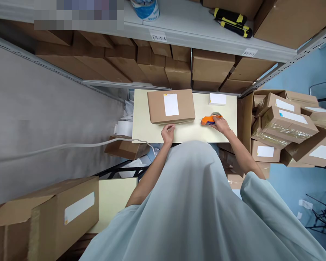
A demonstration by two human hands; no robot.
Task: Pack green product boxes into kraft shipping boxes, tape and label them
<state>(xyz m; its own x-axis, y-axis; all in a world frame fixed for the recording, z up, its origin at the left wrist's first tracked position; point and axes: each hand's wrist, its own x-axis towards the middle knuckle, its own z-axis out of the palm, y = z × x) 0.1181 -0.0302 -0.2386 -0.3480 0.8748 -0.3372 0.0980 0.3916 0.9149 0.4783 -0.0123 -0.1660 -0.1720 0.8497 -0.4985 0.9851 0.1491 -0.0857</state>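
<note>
A closed cardboard box (157, 105) with a white label (171, 104) on top lies on the cream table (141, 134). My left hand (167, 133) is at its near lower edge, thumb and fingertips pinched together; what is between them, if anything, is too small to make out. To the right of the box, my right hand (221, 125) grips an orange tape dispenser (206, 120) with a roll showing at its back. The dispenser is apart from the box, low over the table or resting on it; I cannot tell which. A small white stack of labels (217, 99) lies behind it.
Shelves with several cardboard boxes (213, 67) rise behind the table. Yellow-black cutters (232, 23) and a blue-white tape roll (146, 10) sit above. A large carton of labelled boxes (290, 123) stands right. Another carton (62, 217) is at lower left; a white cable (97, 144) crosses the left side.
</note>
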